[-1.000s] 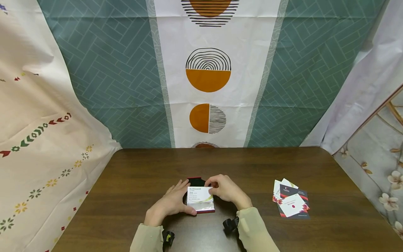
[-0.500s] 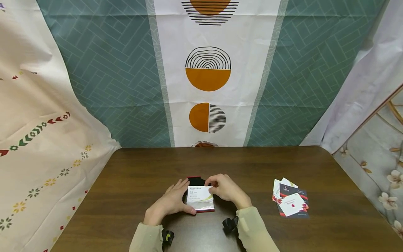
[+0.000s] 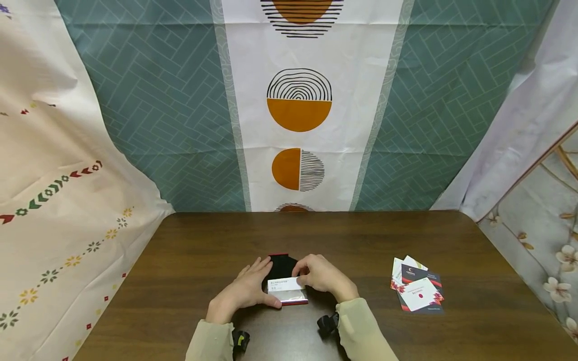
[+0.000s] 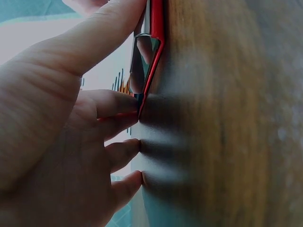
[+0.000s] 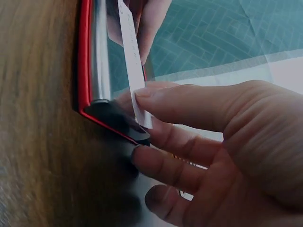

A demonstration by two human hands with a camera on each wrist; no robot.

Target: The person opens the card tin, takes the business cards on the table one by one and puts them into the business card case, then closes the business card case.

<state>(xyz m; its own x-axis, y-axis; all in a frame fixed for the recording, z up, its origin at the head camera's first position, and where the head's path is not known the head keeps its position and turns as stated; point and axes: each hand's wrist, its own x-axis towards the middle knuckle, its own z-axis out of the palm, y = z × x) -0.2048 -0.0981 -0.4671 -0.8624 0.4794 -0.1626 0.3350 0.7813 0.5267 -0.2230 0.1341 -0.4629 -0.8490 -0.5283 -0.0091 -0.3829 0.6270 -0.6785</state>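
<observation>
A red-edged business card case (image 3: pixel 293 303) lies with its black lid (image 3: pixel 279 268) folded back, away from me. My left hand (image 3: pixel 247 290) spreads along its left side. The left wrist view has that thumb at the near edge of the case (image 4: pixel 157 21), the index finger touching the lid's edge and the other fingertips on the table. A white business card (image 3: pixel 282 284) stands partly in the silver tray, tilted. My right hand (image 3: pixel 322 276) pinches this card at its right end; in the right wrist view, the thumb presses its face (image 5: pixel 131 59).
Several business cards (image 3: pixel 417 293), white and dark, lie overlapped on the brown table (image 3: pixel 361 240) to the right. A patterned green and white cloth (image 3: pixel 298 115) hangs behind the table. Printed cloths border both sides. Black wrist cameras (image 3: pixel 328 325) sit at the sleeves.
The right hand has drawn the business card nearer and lower into the case, so less of its face shows and more of the black lid. The left hand has stayed put.
</observation>
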